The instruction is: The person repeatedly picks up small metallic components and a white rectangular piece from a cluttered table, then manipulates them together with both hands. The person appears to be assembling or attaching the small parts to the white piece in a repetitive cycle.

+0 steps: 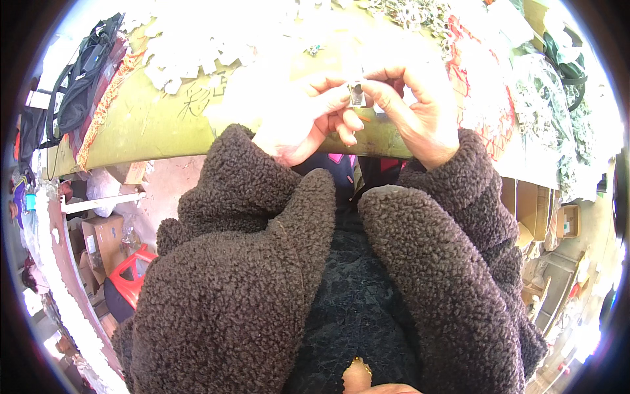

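Above the near edge of a yellow-green table, both my hands are raised and meet at one small piece, pale with a grey, shiny-looking middle. Glare keeps me from telling its exact kind. My left hand pinches it from the left between thumb and forefinger, the other fingers curled below. From the right, thumb and forefinger of my right hand close on its upper edge. Bright light washes out parts of both hands. Brown fleecy sleeves cover my forearms.
Many small white pieces lie at the table's left. At the back right are a greyish-green heap, red netting and pale green tangled material. A black bag sits far left. Below stand a red stool and cardboard boxes.
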`<state>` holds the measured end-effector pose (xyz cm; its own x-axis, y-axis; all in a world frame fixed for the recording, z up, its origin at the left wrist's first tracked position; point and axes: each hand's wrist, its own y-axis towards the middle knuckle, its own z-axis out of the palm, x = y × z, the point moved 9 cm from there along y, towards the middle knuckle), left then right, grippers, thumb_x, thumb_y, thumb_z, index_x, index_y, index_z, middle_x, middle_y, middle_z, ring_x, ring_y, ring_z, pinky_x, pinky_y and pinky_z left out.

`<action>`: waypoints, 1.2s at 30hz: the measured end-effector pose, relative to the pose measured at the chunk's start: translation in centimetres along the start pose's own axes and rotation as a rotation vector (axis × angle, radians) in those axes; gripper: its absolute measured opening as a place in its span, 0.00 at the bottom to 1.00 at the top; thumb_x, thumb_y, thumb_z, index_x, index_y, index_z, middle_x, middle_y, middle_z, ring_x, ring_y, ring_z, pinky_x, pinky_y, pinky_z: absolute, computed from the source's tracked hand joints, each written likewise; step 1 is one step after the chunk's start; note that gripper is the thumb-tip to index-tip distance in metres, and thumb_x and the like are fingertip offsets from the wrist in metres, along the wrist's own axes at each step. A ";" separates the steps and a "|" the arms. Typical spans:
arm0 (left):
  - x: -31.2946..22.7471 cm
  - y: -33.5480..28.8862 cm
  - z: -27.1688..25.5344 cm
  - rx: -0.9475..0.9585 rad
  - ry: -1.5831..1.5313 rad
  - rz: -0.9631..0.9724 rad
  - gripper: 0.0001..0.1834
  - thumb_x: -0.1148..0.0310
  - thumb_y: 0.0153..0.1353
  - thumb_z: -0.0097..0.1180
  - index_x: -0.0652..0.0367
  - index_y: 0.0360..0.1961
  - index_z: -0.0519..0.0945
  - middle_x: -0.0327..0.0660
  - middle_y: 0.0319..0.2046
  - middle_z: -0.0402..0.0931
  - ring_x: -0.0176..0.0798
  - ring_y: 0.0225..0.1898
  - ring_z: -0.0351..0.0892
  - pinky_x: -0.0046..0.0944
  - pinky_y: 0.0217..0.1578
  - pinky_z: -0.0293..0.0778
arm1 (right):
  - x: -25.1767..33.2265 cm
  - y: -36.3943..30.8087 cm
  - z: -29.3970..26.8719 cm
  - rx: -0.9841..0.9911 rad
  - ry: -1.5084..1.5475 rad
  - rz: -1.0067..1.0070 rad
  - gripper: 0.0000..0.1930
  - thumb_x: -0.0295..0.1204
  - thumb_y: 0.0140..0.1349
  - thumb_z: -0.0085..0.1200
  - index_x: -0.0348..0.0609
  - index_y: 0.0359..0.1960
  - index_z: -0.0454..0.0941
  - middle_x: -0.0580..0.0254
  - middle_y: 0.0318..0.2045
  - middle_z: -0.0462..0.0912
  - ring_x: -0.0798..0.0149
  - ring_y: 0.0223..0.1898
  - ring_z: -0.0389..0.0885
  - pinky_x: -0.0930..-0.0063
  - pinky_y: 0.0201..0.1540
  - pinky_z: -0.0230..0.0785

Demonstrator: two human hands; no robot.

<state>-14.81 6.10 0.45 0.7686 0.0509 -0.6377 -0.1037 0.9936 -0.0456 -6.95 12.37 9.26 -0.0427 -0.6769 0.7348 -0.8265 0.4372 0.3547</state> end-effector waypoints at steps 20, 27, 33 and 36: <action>0.2 0.3 0.3 -0.021 0.041 -0.007 0.12 0.71 0.65 0.47 0.66 0.47 0.72 0.44 0.34 0.77 0.35 0.26 0.78 0.36 0.27 0.78 | -1.0 0.7 -0.6 0.012 0.158 0.098 0.07 0.29 0.59 0.55 0.41 0.36 0.78 0.66 0.28 0.80 0.74 0.32 0.77 0.79 0.35 0.69; -0.2 0.1 0.0 -0.021 0.042 0.011 0.12 0.72 0.65 0.47 0.67 0.46 0.72 0.45 0.34 0.76 0.35 0.27 0.78 0.36 0.27 0.79 | -0.8 0.8 0.0 0.065 0.087 0.063 0.07 0.28 0.59 0.57 0.39 0.36 0.78 0.67 0.27 0.80 0.76 0.29 0.76 0.83 0.32 0.67; 0.0 0.2 0.3 0.002 0.024 0.011 0.12 0.72 0.65 0.47 0.68 0.46 0.72 0.45 0.34 0.77 0.35 0.26 0.77 0.36 0.27 0.79 | -1.1 0.3 -0.3 0.036 0.115 0.069 0.09 0.33 0.60 0.55 0.43 0.37 0.79 0.66 0.26 0.81 0.75 0.26 0.76 0.81 0.29 0.69; 0.0 0.1 0.1 -0.013 0.027 0.006 0.12 0.72 0.65 0.48 0.68 0.46 0.71 0.45 0.34 0.76 0.36 0.27 0.78 0.36 0.27 0.79 | -0.8 0.2 -0.3 0.052 0.042 0.043 0.09 0.33 0.60 0.55 0.43 0.37 0.79 0.66 0.25 0.80 0.75 0.27 0.76 0.80 0.31 0.69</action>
<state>-14.73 6.17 0.57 0.7508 0.0536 -0.6583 -0.1165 0.9918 -0.0521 -6.92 13.17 8.96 -0.0564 -0.6322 0.7727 -0.8524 0.4334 0.2924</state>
